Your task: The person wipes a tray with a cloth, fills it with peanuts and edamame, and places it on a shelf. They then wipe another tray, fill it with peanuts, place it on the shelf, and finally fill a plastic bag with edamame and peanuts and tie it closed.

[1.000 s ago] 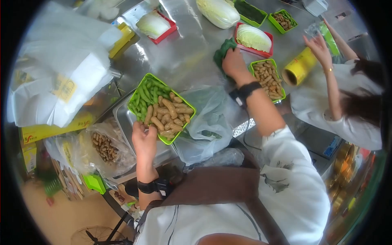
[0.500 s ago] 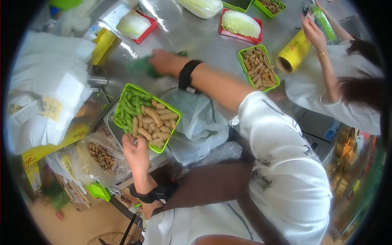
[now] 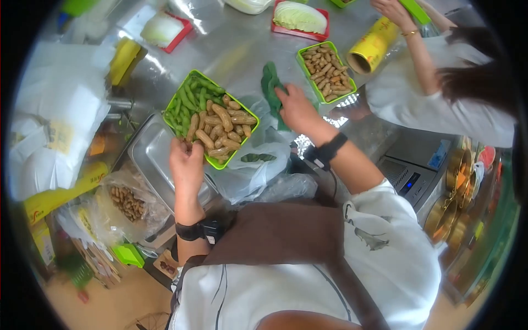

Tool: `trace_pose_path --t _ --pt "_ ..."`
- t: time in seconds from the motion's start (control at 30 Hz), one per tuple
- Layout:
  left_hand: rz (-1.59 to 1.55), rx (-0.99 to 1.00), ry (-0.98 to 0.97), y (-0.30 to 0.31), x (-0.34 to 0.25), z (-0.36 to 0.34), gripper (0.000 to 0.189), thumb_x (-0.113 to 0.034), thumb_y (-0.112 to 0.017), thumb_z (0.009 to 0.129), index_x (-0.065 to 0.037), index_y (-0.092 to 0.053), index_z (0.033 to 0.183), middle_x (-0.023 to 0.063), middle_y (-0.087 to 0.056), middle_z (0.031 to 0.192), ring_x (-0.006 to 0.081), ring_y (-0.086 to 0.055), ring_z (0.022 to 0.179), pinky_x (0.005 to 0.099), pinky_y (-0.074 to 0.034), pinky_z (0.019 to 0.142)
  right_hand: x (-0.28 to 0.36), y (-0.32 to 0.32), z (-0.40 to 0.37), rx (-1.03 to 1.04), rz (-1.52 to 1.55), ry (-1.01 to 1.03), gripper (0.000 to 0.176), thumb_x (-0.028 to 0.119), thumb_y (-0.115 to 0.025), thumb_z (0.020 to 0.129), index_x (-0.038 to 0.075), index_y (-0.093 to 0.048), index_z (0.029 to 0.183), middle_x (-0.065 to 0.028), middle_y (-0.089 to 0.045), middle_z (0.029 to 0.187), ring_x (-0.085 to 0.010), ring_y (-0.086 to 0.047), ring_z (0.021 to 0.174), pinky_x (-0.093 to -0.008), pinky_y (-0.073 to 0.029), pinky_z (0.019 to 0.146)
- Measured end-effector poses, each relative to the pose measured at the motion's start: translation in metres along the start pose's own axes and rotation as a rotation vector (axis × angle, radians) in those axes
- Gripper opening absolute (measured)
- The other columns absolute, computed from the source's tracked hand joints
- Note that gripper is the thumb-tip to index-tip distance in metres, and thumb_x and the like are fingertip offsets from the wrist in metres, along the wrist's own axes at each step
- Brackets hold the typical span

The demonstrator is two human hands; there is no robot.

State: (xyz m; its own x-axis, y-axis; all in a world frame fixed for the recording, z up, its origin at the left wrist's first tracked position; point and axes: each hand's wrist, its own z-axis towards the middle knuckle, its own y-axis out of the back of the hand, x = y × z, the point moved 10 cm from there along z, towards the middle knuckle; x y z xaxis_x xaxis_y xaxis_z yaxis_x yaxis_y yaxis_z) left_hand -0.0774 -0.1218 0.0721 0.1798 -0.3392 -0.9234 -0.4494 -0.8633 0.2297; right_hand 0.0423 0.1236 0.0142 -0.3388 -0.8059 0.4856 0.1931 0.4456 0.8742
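Observation:
My left hand pinches the near-left edge of a bright green tray. In that tray, green edamame pods fill the far-left side and boiled peanuts the near-right side. My right hand has its fingers on a crumpled dark green cloth lying on the metal table, right of the tray. Thin clear plastic bags lie just below the tray. Beyond my right hand sits another green tray full of peanuts.
An empty steel pan lies left of my left hand, near a bag of peanuts. Red trays of cabbage stand farther back. At right, a co-worker's hand holds a green item near a yellow film roll.
My right hand has swept the green cloth from beyond the tray to its right side. My left hand has shifted the tray away from the steel pan, exposing more of the pan.

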Motion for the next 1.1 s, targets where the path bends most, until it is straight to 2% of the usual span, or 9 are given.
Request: trace_pose_path --t 0.1,0.17,0.23,0.27,0.33,0.6,0.87,1.0,1.1 --pt "0.019 0.004 -0.009 -0.008 -0.006 0.003 0.021 -0.002 -0.051 0.084 0.007 -0.047 0.103 0.0092 -0.06 0.084 0.0099 -0.054 0.065 0.0221 -0.044 0.052 0.009 0.053 -0.038 -0.162 0.161 0.048 0.046 0.015 -0.066 0.076 0.0 -0.051 0.116 -0.0204 -0.05 0.112 -0.0371 -0.048 0.104 -0.044 -0.042 0.089" --pt "0.041 0.015 -0.045 -0.007 0.002 0.009 0.021 -0.002 -0.051 0.084 0.007 -0.047 0.103 0.0091 -0.06 0.084 0.0098 -0.054 0.064 0.0223 -0.044 0.052 -0.044 0.079 -0.068 -0.352 0.075 -0.161 0.042 0.022 -0.067 0.08 -0.001 -0.051 0.112 -0.0182 -0.056 0.102 -0.031 -0.056 0.091 -0.0397 -0.046 0.08" --pt "0.059 0.02 -0.082 -0.009 0.004 0.011 0.021 -0.002 -0.051 0.084 0.007 -0.047 0.103 0.0091 -0.06 0.084 0.0097 -0.054 0.064 0.0225 -0.044 0.052 -0.159 0.059 -0.109 -0.561 0.585 -0.685 0.039 0.026 -0.064 0.084 -0.002 -0.051 0.107 -0.0163 -0.059 0.089 -0.0231 -0.06 0.077 -0.0346 -0.048 0.071" --pt "0.045 0.028 -0.062 -0.01 0.005 0.011 0.021 -0.002 -0.051 0.084 0.007 -0.047 0.103 0.009 -0.06 0.084 0.0098 -0.054 0.064 0.0229 -0.044 0.051 -0.175 0.068 -0.115 -0.657 0.453 -0.711 0.038 0.029 -0.06 0.088 -0.003 -0.05 0.104 -0.0153 -0.058 0.084 -0.0157 -0.059 0.069 -0.0306 -0.049 0.058" --pt "0.029 0.029 -0.051 -0.016 0.002 0.012 0.021 -0.002 -0.05 0.084 0.006 -0.047 0.103 0.0089 -0.06 0.084 0.0099 -0.055 0.063 0.0233 -0.045 0.05 -0.188 0.042 -0.109 -0.653 0.832 -0.996 0.038 0.03 -0.056 0.09 -0.003 -0.049 0.107 -0.0143 -0.057 0.078 -0.0153 -0.057 0.06 -0.0297 -0.05 0.049" --pt "0.184 -0.015 -0.055 -0.023 0.009 0.056 0.023 -0.006 -0.053 0.082 0.01 -0.051 0.098 0.0137 -0.062 0.081 0.0144 -0.059 0.061 0.0268 -0.049 0.049 -0.196 0.058 -0.089 -0.497 0.732 -0.908 0.037 0.029 -0.046 0.093 -0.003 -0.048 0.113 -0.013 -0.056 0.078 -0.0148 -0.054 0.051 -0.0277 -0.05 0.041" --pt "0.298 -0.025 -0.098 -0.066 -0.007 0.133 0.019 -0.005 -0.053 0.081 0.013 -0.054 0.088 0.0187 -0.062 0.076 0.0218 -0.064 0.054 0.0304 -0.051 0.046 -0.2 0.033 -0.093 -0.724 1.266 -0.88 0.036 0.022 -0.05 0.093 -0.008 -0.038 0.107 -0.0177 -0.054 0.085 -0.0181 -0.056 0.055 -0.0329 -0.055 0.046" --pt "0.302 -0.055 -0.036 -0.066 0.018 0.158 0.021 -0.004 -0.052 0.082 0.014 -0.053 0.092 0.0186 -0.062 0.077 0.023 -0.064 0.054 0.0306 -0.052 0.044 -0.179 0.049 -0.101 -0.604 0.974 -0.929 0.036 0.017 -0.063 0.086 -0.006 -0.041 0.103 -0.0147 -0.055 0.081 -0.0183 -0.059 0.06 -0.0311 -0.052 0.049" --pt "0.257 -0.032 -0.024 -0.068 0.028 0.168 0.022 -0.004 -0.052 0.083 0.014 -0.052 0.096 0.0177 -0.062 0.079 0.0229 -0.063 0.053 0.03 -0.052 0.044 -0.165 0.077 -0.09 -0.577 0.493 -0.751 0.019 0.014 -0.069 0.078 0.001 -0.057 0.084 -0.0104 -0.056 0.082 -0.0194 -0.06 0.069 -0.0346 -0.047 0.062"
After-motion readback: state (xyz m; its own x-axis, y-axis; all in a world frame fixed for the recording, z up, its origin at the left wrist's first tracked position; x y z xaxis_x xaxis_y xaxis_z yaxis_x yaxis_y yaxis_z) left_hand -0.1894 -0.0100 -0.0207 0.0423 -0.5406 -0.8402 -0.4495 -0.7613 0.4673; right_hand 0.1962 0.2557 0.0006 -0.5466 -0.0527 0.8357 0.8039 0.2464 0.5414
